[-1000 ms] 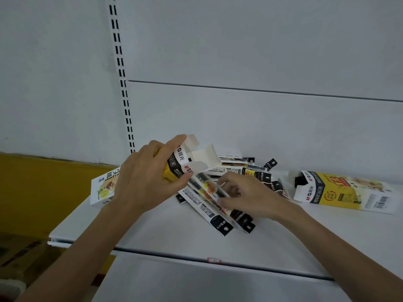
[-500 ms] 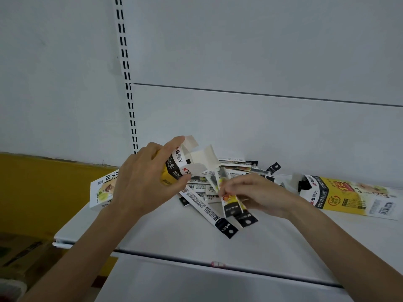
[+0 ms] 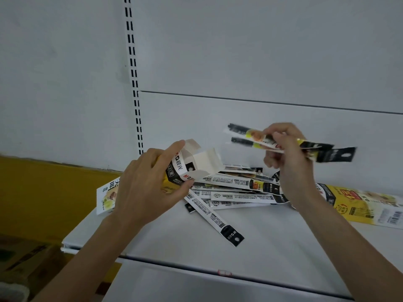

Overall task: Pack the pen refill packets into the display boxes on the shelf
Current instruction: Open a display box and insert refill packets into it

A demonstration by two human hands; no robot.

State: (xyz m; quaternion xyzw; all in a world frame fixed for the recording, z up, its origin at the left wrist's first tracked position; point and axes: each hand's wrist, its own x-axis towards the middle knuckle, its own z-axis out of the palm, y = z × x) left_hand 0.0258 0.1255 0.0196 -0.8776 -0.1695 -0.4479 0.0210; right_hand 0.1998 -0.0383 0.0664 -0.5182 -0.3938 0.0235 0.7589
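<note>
**Head view.** The left hand (image 3: 144, 188) is clamped round an open display box (image 3: 196, 164), thumb beneath and fingers over the top. It holds the box tilted above the left part of the shelf (image 3: 272, 240), with the end flaps spread and the mouth turned to the right. The right hand (image 3: 285, 149) pinches a small bundle of held packets (image 3: 250, 136); motion blur hides the exact count. Their black hanger tabs project to the right of the fingers and their other ends point left toward the box. *Change:* one second ago this hand lay low on the pile of refill packets (image 3: 239, 188), gathering. Half a second ago it had closed on the bundle just above the shelf. Now the bundle is lifted clear of the pile, higher than the box mouth and to its right, not touching it. The left hand and the box have kept almost the same place throughout. *Significance:* the pick-up appears complete and the step in hand is insertion. The leading ends will probably have to drop and line up with the mouth, where the spread flaps could catch them. Most of the pile remains loose on the shelf below the hands, with one stray packet (image 3: 214, 219) lying diagonally toward the front edge. A second display box (image 3: 359, 203) lies on its side at the right, so much of the task is judged still to remain.
</note>
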